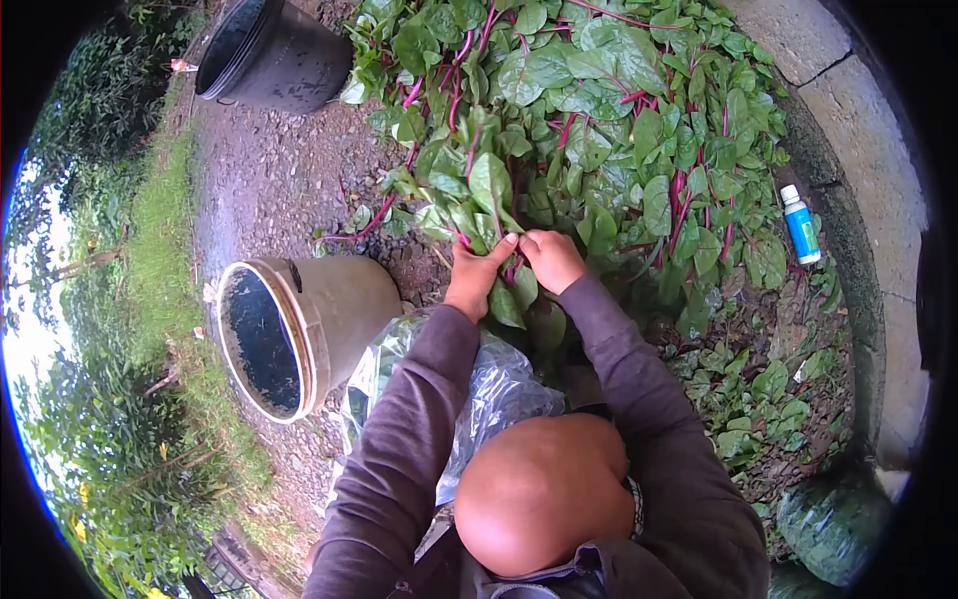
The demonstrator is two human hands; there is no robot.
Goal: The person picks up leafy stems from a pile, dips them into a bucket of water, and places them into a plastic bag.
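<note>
My left hand (479,277) is closed around a bunch of Malabar spinach (489,185) with broad green leaves and purple-red stems. Right beside it, my right hand (552,262) has its fingers closed on the same bunch, the two hands nearly touching at the stems. Some leaves hang down between and below the hands. Beyond them lies a large heap of the same greens (599,90). A clear plastic bag (499,384) sits under my left forearm, beside my bare knee (544,489).
A pale bucket (344,309) lies on its side to the left, and a black bucket (289,65) is at the upper left. A white-and-blue bottle (800,225) rests by the concrete edge (858,130). Loose leaves (758,409) and a filled bag (833,524) are at the right.
</note>
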